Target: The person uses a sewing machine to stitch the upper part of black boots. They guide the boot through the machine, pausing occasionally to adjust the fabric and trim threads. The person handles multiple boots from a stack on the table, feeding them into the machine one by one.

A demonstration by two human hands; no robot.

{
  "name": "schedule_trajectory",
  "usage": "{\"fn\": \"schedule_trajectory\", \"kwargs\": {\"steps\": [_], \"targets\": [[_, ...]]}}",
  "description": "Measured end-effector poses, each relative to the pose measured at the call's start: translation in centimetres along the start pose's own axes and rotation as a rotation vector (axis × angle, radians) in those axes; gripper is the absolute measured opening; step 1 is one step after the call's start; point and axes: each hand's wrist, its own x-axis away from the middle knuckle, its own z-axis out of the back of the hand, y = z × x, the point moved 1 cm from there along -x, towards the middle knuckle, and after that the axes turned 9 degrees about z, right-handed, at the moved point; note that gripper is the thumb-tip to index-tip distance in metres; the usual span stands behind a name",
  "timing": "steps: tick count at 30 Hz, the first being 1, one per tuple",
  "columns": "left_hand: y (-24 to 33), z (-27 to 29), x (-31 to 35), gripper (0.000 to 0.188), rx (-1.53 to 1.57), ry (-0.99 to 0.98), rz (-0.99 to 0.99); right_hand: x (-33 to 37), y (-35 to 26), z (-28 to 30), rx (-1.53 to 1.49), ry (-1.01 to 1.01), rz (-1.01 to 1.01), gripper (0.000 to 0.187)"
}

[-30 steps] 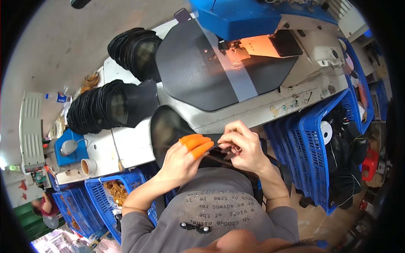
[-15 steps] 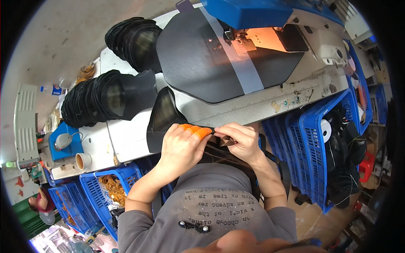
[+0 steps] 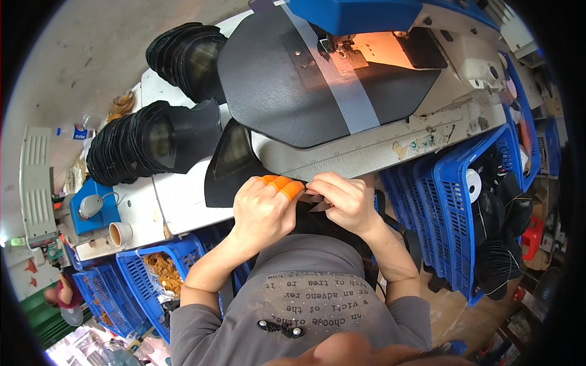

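In front of my waist my two hands meet at the edge of a black shoe-upper piece (image 3: 232,160), whose wide part spreads up and left over the table edge. My left hand (image 3: 261,210) is closed on the piece, with orange covers (image 3: 282,185) on several fingers. Thumb and fingertips of my right hand (image 3: 349,204) pinch together beside the left fingertips. Small thread snips (image 3: 320,206) are tucked in that right hand, their pointed metal blades sticking out below the fingers. Whatever lies between the fingertips is too small to make out.
Stacks of black pieces (image 3: 125,143) lie on the white table at left. A sewing machine (image 3: 348,52) with a dark flat plate (image 3: 274,91) stands ahead. Blue crates hold black pieces at right (image 3: 448,213) and tan pieces at left (image 3: 137,262). A paper cup (image 3: 120,233) stands near the table's left end.
The black piece has swung a little to the left and lies flatter. My right fingers have curled in slightly, and the snips' blades show more plainly. The whole view has shifted slightly.
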Motion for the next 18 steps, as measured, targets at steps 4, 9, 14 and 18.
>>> {"fn": "schedule_trajectory", "kwargs": {"steps": [4, 9, 14, 18], "targets": [[-0.1, -0.2, 0.1, 0.015, -0.015, 0.003, 0.004, -0.2, -0.2, 0.0, 0.1, -0.06, 0.03, 0.037], [0.1, 0.0, -0.2, 0.015, -0.053, -0.022, 0.018, -0.5, -0.4, -0.4, 0.11, -0.118, -0.03, 0.04], [0.0, 0.2, -0.5, 0.014, -0.029, -0.039, -0.026, 0.4, 0.2, -1.1, -0.094, 0.004, -0.144, 0.035], [-0.5, 0.5, -0.6, 0.014, -0.009, -0.086, -0.014, 0.6, 0.6, -1.2, -0.425, 0.141, -0.357, 0.018]]}}
